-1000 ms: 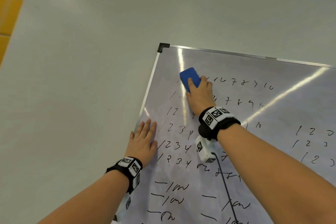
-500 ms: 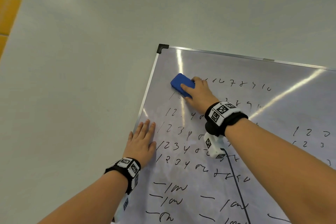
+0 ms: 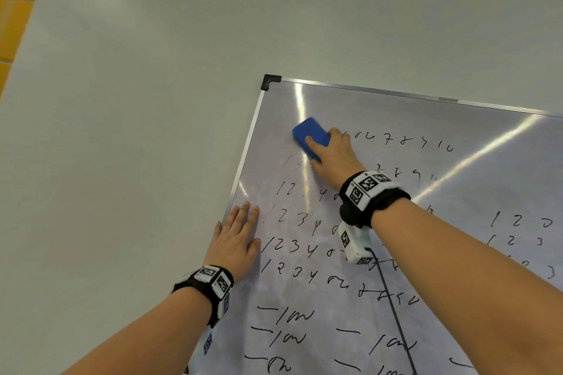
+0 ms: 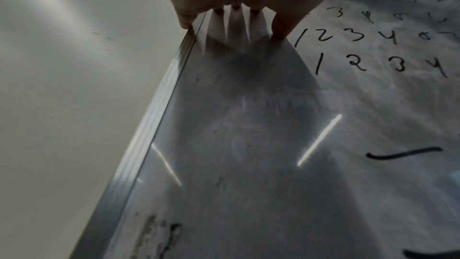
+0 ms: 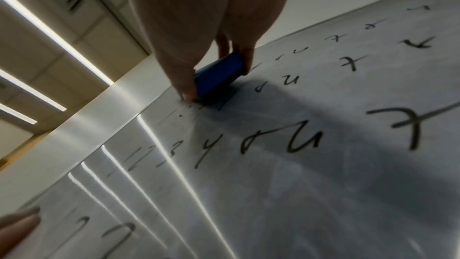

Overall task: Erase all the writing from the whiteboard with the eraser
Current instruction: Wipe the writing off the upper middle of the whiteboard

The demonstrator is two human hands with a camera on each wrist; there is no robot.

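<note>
A whiteboard [image 3: 396, 119] with a metal frame lies on a pale table, covered in rows of black handwritten numbers [image 3: 292, 245] and squiggles. My right hand [image 3: 335, 155] grips a blue eraser [image 3: 310, 135] and presses it on the board near its top left corner; in the right wrist view the eraser [image 5: 219, 75] is pinched between thumb and fingers. The start of the top rows is wiped or faint. My left hand [image 3: 237, 240] lies flat with straight fingers on the board's left edge; the left wrist view shows its fingers [image 4: 283, 27] by the frame [image 4: 149, 135].
The pale table [image 3: 137, 161] stretches far to the left and beyond the board. A yellow floor strip [image 3: 18, 3] shows at the top left. A black cable [image 3: 396, 323] from the right wrist camera hangs over the board's lower writing.
My right hand has swept the eraser left and slightly up across the top rows, rubbing out the first digits there. The left hand has stayed pressed on the board's edge.
</note>
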